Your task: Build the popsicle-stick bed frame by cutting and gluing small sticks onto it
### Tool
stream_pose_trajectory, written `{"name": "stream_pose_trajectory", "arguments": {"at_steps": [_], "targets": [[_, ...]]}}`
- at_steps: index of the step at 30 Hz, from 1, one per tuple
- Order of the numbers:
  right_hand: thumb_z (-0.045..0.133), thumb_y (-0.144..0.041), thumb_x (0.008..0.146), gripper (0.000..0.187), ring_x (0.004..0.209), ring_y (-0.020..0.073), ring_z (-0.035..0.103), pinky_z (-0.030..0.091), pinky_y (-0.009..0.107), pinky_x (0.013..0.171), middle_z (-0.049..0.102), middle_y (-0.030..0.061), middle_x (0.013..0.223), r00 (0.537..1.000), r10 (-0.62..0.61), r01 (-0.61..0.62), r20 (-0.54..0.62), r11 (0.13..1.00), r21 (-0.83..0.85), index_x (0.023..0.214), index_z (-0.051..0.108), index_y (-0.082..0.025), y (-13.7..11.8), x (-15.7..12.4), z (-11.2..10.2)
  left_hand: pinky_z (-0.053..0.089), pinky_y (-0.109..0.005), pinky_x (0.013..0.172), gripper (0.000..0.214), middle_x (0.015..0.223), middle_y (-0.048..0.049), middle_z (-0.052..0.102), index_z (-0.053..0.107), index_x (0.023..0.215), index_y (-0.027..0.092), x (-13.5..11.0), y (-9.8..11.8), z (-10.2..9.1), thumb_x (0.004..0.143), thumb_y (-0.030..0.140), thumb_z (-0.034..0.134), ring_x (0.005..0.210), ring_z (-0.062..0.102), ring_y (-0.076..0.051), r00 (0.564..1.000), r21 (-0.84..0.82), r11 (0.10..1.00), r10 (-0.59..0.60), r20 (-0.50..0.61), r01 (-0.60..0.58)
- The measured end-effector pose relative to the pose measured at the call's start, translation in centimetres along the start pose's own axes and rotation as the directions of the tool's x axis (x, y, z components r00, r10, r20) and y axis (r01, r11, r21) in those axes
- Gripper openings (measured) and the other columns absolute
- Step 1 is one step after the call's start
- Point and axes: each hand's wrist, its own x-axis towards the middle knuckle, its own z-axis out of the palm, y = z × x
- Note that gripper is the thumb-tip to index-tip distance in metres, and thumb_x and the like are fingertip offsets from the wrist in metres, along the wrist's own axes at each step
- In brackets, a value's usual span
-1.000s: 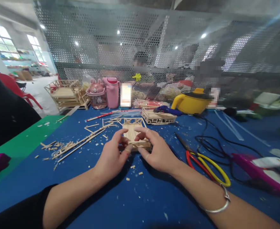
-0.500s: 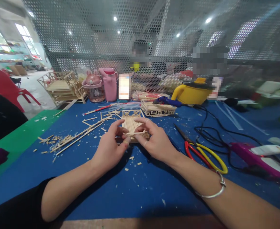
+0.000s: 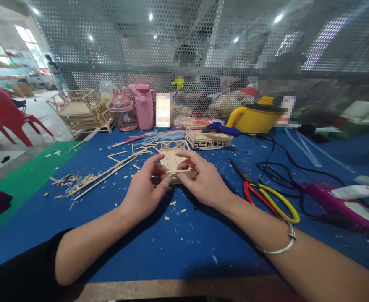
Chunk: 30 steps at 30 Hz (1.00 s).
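Note:
A thin wooden stick [image 3: 180, 171] lies crosswise between my hands. My left hand [image 3: 145, 186] is closed, thumb and fingers pinching near the stick's left end. My right hand [image 3: 208, 182] holds the same stick farther right, fingers curled round it. Just behind and under the fingertips is a small slatted wooden platform [image 3: 171, 157] with a cross-braced railing [image 3: 173, 145] along its far side. The fingers cover its near edge, so I cannot tell whether the stick touches it.
Loose sticks [image 3: 108, 176] and offcuts lie left. Red-and-yellow-handled scissors [image 3: 277, 203] and a purple device [image 3: 341, 205] with black cables are right. Behind stand a second wooden model [image 3: 208, 139] with a blue glue gun [image 3: 223, 129] on it, a yellow pot [image 3: 255, 119] and pink bottles [image 3: 145, 107].
The view has shifted slightly, and a standing person now shows in the far left background. My hands keep almost the same pose, with the stick still between them.

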Motion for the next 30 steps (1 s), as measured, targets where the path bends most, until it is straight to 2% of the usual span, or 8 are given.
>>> {"name": "stream_pose_trajectory", "arguments": {"at_steps": [12,18,30], "targets": [[0.055,-0.012,0.076,0.044,0.078,0.0164,0.062,0.044,0.031,0.072,0.067,0.0021,0.086,0.999,-0.044,0.044,0.003,0.999,0.011,0.119,0.049,-0.019,0.1,-0.01,-0.09,0.051,-0.026,0.072,0.048,0.084,-0.0001,0.058,0.041,0.123,0.017,-0.1,0.25,0.03,0.077,0.01,0.056,0.072,0.057,-0.01,1.0,0.0,1.0,0.007,-0.001,-0.007],[0.052,-0.005,0.071,0.053,0.08,0.0162,0.06,0.045,0.03,0.071,0.066,0.0041,0.092,0.998,-0.065,0.064,0.027,0.997,0.033,0.122,0.045,-0.018,0.17,-0.17,-0.18,0.052,-0.026,0.07,0.05,0.095,-0.0028,0.058,0.041,0.122,0.018,-0.08,0.29,-0.02,0.076,0.009,0.057,0.071,0.056,-0.009,1.0,-0.004,1.0,0.025,-0.005,-0.025],[0.054,-0.01,0.075,0.047,0.081,0.0167,0.061,0.045,0.032,0.076,0.067,0.001,0.087,1.0,-0.025,0.025,0.002,1.0,0.005,0.121,0.049,-0.022,0.21,-0.08,-0.01,0.052,-0.026,0.068,0.049,0.089,-0.0019,0.059,0.04,0.123,0.019,-0.06,0.03,0.1,0.078,0.009,0.055,0.072,0.057,-0.011,0.998,0.064,0.997,0.054,-0.011,-0.053]]}}
